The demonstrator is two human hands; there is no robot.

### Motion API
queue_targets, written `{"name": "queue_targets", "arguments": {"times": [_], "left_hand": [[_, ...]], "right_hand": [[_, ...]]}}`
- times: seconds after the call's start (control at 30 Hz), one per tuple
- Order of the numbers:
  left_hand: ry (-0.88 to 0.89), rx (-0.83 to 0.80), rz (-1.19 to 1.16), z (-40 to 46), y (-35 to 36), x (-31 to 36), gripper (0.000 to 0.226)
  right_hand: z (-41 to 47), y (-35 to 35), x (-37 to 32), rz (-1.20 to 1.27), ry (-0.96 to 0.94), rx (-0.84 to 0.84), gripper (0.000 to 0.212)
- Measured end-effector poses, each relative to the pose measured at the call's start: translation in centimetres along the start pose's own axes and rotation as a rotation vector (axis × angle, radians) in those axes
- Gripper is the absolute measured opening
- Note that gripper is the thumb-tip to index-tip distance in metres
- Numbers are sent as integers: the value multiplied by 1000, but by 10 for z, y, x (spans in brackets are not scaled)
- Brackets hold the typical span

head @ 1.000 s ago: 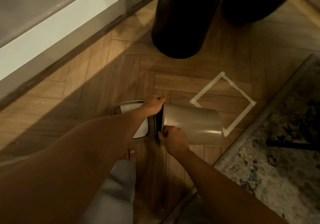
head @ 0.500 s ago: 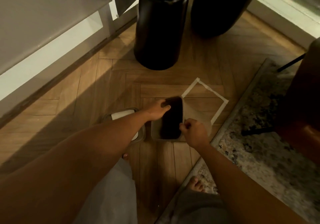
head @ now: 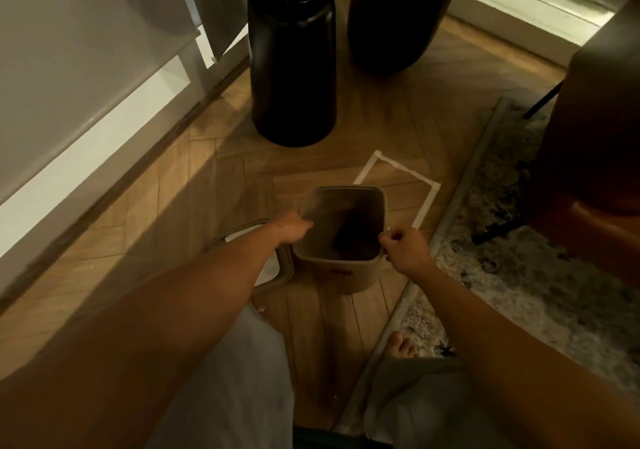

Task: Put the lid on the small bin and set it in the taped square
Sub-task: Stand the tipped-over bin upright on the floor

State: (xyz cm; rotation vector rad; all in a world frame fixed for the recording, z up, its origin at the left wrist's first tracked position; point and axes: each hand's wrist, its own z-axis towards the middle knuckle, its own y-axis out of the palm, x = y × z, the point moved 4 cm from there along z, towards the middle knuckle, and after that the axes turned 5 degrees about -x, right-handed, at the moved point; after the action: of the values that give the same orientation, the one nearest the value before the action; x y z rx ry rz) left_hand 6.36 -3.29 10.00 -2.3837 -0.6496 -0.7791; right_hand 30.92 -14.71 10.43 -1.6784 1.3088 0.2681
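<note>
The left hand (head: 292, 227) grips the left rim of the small bin (head: 341, 240), fingers hooked over the edge. The right hand (head: 407, 248) pinches the rim at the bin's right near corner, fingers curled tight on it. Between the two hands the bin stands upright on the wooden floor (head: 207, 185), mouth open, no lid on it.

A small reddish mark shows on the bin's near outer wall, too blurred to read; no other writing is visible.

The bin is one taupe plastic container, square with rounded corners, walls tapering downward, its inside dark toward the bottom. Its far side overlaps the near edge of the taped square (head: 398, 185), so it sits partly within the white tape outline rather than fully inside.

One lid (head: 273, 272) lies flat on the floor just left of the bin, touching or nearly touching it, mostly hidden under the left forearm; it has a taupe frame and a pale centre panel.

Two bare feet show below, one by the lid, one at the edge of the patterned rug (head: 519, 275) on the right. Two thick black cylindrical legs (head: 292, 77) stand beyond the square.
</note>
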Motion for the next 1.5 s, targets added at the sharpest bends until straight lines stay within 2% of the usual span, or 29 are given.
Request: {"name": "queue_targets", "arguments": {"times": [0.03,0.07,0.13,0.23,0.53,0.63,0.8,1.13,1.5], "left_hand": [[22,20,8,-2,-2,2,29],[49,30,13,-5,-4,5,28],[107,10,53,-9,-2,12,33],[132,-54,178,-10,7,17,47],[204,-98,460,-9,28,22,91],[216,-114,514,-8,36,23,100],[244,-178,576,-13,44,22,117],[318,-199,530,-19,56,19,127],[392,-233,462,-22,61,17,114]], "right_hand": [[-1,-2,3,30,8,-10,7],[-4,-3,5,72,15,-34,10],[-13,-5,11,154,10,-108,38],[-30,-3,15,39,-78,-169,63],[-40,10,30,-149,-133,-181,96],[-42,15,37,-250,-82,-151,105],[-44,16,47,-238,-10,-160,122],[-53,15,57,-247,-7,-138,130],[-63,12,59,-292,67,-234,143]]}}
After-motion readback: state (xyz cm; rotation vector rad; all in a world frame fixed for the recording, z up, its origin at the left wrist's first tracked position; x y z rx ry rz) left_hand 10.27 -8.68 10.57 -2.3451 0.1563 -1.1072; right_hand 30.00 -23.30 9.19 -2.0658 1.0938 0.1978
